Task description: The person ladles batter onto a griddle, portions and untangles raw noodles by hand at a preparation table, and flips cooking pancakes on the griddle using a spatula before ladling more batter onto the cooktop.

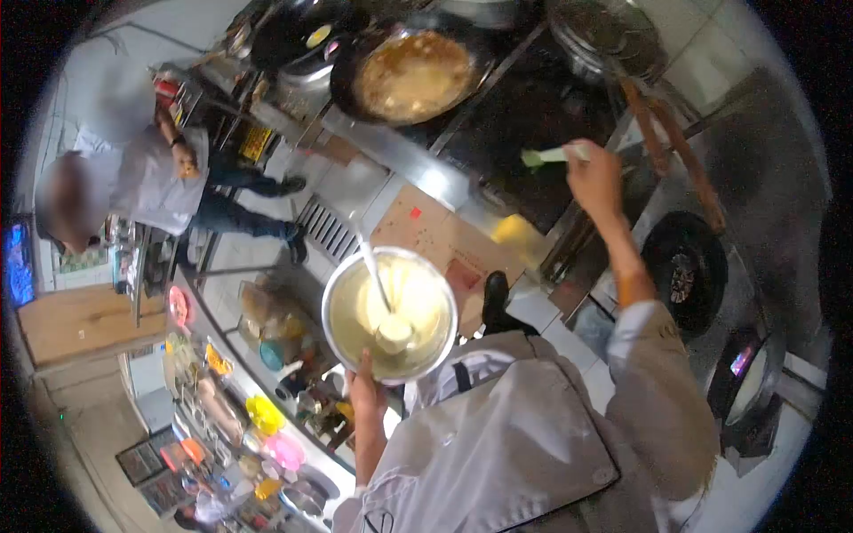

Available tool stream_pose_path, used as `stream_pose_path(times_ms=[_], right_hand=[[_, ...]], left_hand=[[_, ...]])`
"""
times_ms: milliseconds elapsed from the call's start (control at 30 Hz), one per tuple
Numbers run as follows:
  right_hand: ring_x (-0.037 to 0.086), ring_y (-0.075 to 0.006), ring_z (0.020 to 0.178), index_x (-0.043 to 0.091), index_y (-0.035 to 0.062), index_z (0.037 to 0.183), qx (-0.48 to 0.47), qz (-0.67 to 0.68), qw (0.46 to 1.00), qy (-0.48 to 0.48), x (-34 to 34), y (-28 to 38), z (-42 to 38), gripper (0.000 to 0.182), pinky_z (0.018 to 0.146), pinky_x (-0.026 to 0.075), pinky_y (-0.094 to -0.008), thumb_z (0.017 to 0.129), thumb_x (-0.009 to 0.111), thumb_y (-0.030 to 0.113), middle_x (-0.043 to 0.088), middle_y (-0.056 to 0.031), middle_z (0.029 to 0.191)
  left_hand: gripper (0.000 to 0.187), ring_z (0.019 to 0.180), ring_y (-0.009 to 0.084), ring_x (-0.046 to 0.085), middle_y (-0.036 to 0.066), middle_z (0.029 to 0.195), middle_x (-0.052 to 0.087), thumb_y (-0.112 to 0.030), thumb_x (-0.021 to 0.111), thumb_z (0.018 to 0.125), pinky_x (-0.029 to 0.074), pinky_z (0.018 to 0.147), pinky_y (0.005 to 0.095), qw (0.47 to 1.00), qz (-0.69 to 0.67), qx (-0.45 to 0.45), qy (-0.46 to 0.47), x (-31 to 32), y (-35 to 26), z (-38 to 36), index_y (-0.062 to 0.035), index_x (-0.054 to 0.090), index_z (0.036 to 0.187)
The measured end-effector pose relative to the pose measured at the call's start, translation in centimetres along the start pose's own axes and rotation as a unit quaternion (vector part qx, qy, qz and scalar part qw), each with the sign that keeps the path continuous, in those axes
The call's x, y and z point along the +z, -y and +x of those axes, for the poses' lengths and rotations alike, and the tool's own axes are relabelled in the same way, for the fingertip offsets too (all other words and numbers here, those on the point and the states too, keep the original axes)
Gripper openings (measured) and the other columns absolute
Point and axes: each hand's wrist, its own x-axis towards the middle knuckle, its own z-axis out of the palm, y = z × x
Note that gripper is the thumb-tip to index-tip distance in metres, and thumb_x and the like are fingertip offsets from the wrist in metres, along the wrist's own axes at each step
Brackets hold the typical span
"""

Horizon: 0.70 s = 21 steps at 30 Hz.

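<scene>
My left hand (364, 393) grips the rim of a round metal bowl (450, 324), with the thumb over its edge. Pale yellow batter (410, 282) fills part of the bowl, and a ladle (374, 274) leans in it, its handle pointing up and away. My right hand (593, 180), raised over the dark stove top, pinches a pale stalk with a green end (544, 157); its exact kind is hard to make out. Beyond both hands, a wok (342, 84) holds bubbling yellow-brown liquid (413, 73).
Two people (160, 182) stand at the left. A second wok (275, 44) sits at the far back, and a lidded pot (609, 40) at the back right. Dark pans (662, 258) lie on the right. Along the lower left runs a counter with bowls, including a yellow one (264, 414).
</scene>
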Motion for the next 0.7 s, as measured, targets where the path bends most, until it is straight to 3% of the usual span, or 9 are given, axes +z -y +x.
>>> stream_pose_path(times_ms=[33, 67, 133, 233, 300, 433, 600, 667, 700], right_hand=[[0.067, -0.0358, 0.067, 0.072, 0.0027, 0.1, 0.057, 0.004, 0.998, 0.01, -3.0, 3.2, -1.4, 0.014, 0.062, 0.051, -0.0404, 0.097, 0.066, 0.015, 0.068, -0.0202, 0.078], [0.066, -0.0259, 0.059, 0.072, 0.003, 0.1, 0.016, -0.013, 0.998, -0.051, -4.0, 3.2, -3.0, 0.016, 0.057, 0.05, -0.0363, 0.099, 0.065, 0.018, 0.067, -0.0166, 0.073], [0.057, -0.0113, 0.049, 0.067, 0.0011, 0.105, 0.228, 0.225, 0.947, 0.003, -7.4, 5.2, -6.5, 0.026, 0.047, 0.044, -0.028, 0.104, 0.062, 0.026, 0.061, -0.0036, 0.064], [0.058, -0.0114, 0.05, 0.065, 0.0018, 0.109, 0.307, 0.368, 0.877, -0.04, -10.1, 8.7, -11.6, 0.026, 0.046, 0.045, -0.0268, 0.104, 0.063, 0.027, 0.061, -0.0024, 0.065], [0.059, -0.0127, 0.052, 0.063, 0.0036, 0.11, 0.377, 0.422, 0.819, -0.095, -11.3, 9.2, -15.3, 0.027, 0.047, 0.046, -0.0271, 0.103, 0.064, 0.029, 0.064, -0.0051, 0.069], [0.066, -0.018, 0.064, 0.062, 0.0065, 0.11, 0.499, 0.485, 0.69, -0.199, -12.7, 7.1, -25.5, 0.028, 0.053, 0.05, -0.0286, 0.101, 0.066, 0.033, 0.068, -0.0086, 0.08], [0.065, -0.0193, 0.074, 0.06, 0.0119, 0.115, 0.469, 0.559, 0.607, -0.316, -4.8, -2.0, -40.7, 0.029, 0.071, 0.054, -0.0336, 0.103, 0.062, 0.038, 0.069, -0.0073, 0.092], [0.064, -0.019, 0.077, 0.058, 0.0144, 0.11, 0.527, 0.675, 0.422, -0.297, -1.3, -6.6, -45.7, 0.021, 0.073, 0.055, -0.0317, 0.105, 0.058, 0.035, 0.067, -0.0048, 0.093], [0.064, -0.019, 0.077, 0.058, 0.0144, 0.11, 0.526, 0.674, 0.421, -0.304, -0.2, -7.6, -46.5, 0.021, 0.073, 0.055, -0.0317, 0.105, 0.058, 0.035, 0.067, -0.0048, 0.093]], left_hand=[[0.045, 0.116, 0.026, 0.063, 0.015, 0.13, 0.062, -0.015, 0.064, 0.101, 0.056, 0.093, 0.0424, 1.0, 0.011, -0.005, -0.016, -0.3, 0.1, 0.1, -0.0017, 0.048, 0.141], [0.045, 0.116, 0.026, 0.063, 0.015, 0.13, 0.062, -0.015, 0.064, 0.101, 0.056, 0.093, 0.0424, 1.0, 0.008, -0.002, -0.023, 0.4, -0.3, 0.2, -0.0017, 0.048, 0.141], [0.047, 0.117, 0.0261, 0.061, 0.015, 0.13, 0.062, -0.018, 0.066, 0.101, 0.054, 0.096, 0.0418, 1.0, 0.013, -0.02, 0.015, 2.0, -1.2, 0.0, -0.0016, 0.049, 0.141], [0.049, 0.117, 0.0276, 0.061, 0.016, 0.129, 0.062, -0.02, 0.068, 0.099, 0.053, 0.097, 0.0439, 0.994, 0.058, 0.023, 0.094, 1.8, -0.5, 2.3, -0.002, 0.049, 0.141], [0.053, 0.117, 0.0293, 0.062, 0.016, 0.13, 0.062, -0.021, 0.07, 0.098, 0.053, 0.098, 0.0454, 0.998, 0.018, -0.011, 0.06, 3.0, -0.5, 2.2, -0.0028, 0.049, 0.143], [0.052, 0.115, 0.0278, 0.063, 0.016, 0.133, 0.06, -0.021, 0.068, 0.099, 0.057, 0.089, 0.0424, 0.984, 0.071, -0.04, 0.157, 1.1, -1.1, 3.6, -0.0041, 0.048, 0.144], [0.053, 0.116, 0.0294, 0.063, 0.015, 0.14, 0.056, -0.02, 0.066, 0.099, 0.059, 0.083, 0.0439, 0.975, 0.112, -0.027, 0.19, 1.1, -3.4, 5.5, -0.0051, 0.046, 0.146], [0.051, 0.115, 0.0271, 0.064, 0.015, 0.137, 0.058, -0.02, 0.065, 0.1, 0.057, 0.088, 0.0415, 0.974, 0.131, -0.027, 0.185, 1.4, -4.2, 4.8, -0.003, 0.047, 0.145], [0.049, 0.114, 0.0248, 0.065, 0.014, 0.134, 0.061, -0.02, 0.063, 0.101, 0.056, 0.094, 0.0391, 0.974, 0.15, -0.027, 0.167, 1.1, -4.4, 4.1, -0.001, 0.047, 0.143]])
